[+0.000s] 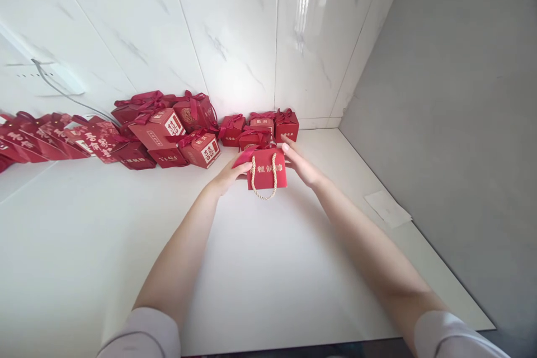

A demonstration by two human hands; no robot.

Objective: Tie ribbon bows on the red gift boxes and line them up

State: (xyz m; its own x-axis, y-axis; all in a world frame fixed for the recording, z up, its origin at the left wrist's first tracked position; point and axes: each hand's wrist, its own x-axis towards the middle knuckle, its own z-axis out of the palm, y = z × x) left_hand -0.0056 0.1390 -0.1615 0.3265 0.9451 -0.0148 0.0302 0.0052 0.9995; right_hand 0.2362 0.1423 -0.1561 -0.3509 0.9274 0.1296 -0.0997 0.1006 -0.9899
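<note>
Between my two hands is a small red gift box (267, 177) with gold lettering, a twisted cream rope handle on its front and a dark red ribbon at its top. My left hand (230, 174) grips its left side, thumb near the ribbon, the other fingers partly hidden behind. On the right side, my right hand (301, 163) presses with fingers stretched along the edge. Just behind it stand several small red boxes with ribbon bows, among them a right-hand box (287, 130) and a left-hand box (232, 133).
Larger red ribbon-tied boxes (157, 133) are stacked at the left against the tiled wall (235, 39). Further left, a row of red boxes (37, 137) leans together beside a grey cable (62, 92). White paper (388, 208) lies near the right edge of the white table (260, 279), by a grey panel (453, 123).
</note>
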